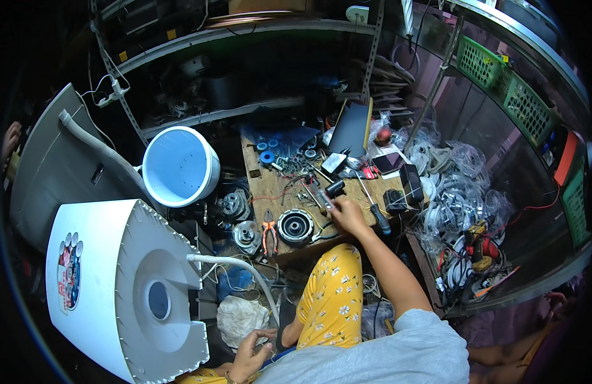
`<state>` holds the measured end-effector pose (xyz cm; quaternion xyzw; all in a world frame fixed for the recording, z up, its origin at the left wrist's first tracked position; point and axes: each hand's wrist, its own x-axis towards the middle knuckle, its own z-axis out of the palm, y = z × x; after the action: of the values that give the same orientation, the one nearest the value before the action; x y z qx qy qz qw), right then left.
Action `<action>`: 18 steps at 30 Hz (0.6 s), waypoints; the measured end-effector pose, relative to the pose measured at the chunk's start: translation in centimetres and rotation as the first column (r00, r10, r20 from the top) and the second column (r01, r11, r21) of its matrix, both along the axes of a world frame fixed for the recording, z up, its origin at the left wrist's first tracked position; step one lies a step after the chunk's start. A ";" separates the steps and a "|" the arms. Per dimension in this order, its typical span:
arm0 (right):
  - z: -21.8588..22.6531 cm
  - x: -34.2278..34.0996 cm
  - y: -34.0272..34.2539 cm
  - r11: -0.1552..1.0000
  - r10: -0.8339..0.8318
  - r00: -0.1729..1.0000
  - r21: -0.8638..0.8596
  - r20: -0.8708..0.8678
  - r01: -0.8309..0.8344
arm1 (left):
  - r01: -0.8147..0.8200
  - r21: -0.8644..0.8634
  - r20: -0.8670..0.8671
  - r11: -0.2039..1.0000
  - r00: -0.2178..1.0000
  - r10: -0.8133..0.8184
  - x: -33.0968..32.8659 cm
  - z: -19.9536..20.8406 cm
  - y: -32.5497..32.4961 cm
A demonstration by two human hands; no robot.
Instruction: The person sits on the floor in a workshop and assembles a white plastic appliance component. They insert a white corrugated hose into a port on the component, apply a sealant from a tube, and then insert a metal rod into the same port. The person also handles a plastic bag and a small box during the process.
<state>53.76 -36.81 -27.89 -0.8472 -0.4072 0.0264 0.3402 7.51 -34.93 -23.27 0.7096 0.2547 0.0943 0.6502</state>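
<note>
My right hand is closed at the front of the wooden workbench, fingers at a short grey metal piece; exactly what it grips is unclear. Beside its fingertips lies a black cylindrical part. Left of this hand sits a round motor part with a black ringed centre, then orange-handled pliers. A screwdriver lies to its right. My left hand is low by my lap, fingers loosely bent and apart, below the end of a grey hose. I see nothing in it.
A white washing-machine housing stands at left, under a light blue perforated tub. More motors sit beside the bench. Bagged parts and a yellow-red drill crowd the right, below green baskets. Another person's arm shows lower right.
</note>
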 end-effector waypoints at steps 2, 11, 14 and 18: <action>0.3 -0.7 2.0 0.999 0.047 0.997 -0.011 -0.062 -0.047 | 0.008 -0.003 -0.004 1.000 1.000 -0.008 0.2 -0.4 0.1; 1.2 10.8 9.2 0.788 -0.616 0.784 -0.046 -0.079 0.614 | -0.201 -0.029 -0.181 0.979 0.964 0.193 -3.0 -1.5 -1.9; 1.2 12.4 10.2 0.707 -0.706 0.670 -0.173 -0.229 0.686 | -0.207 0.119 -0.242 0.971 0.943 0.230 -3.1 -1.2 -2.4; 0.1 14.2 10.7 0.638 -0.770 0.595 -0.254 -0.230 0.727 | -0.265 -0.010 -0.263 0.964 0.931 0.253 -3.1 -2.5 -2.4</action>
<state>67.94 -26.15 -27.77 -0.9440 0.0501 0.0438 0.3231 4.38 -37.34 -25.74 0.6613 0.4309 0.0796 0.6088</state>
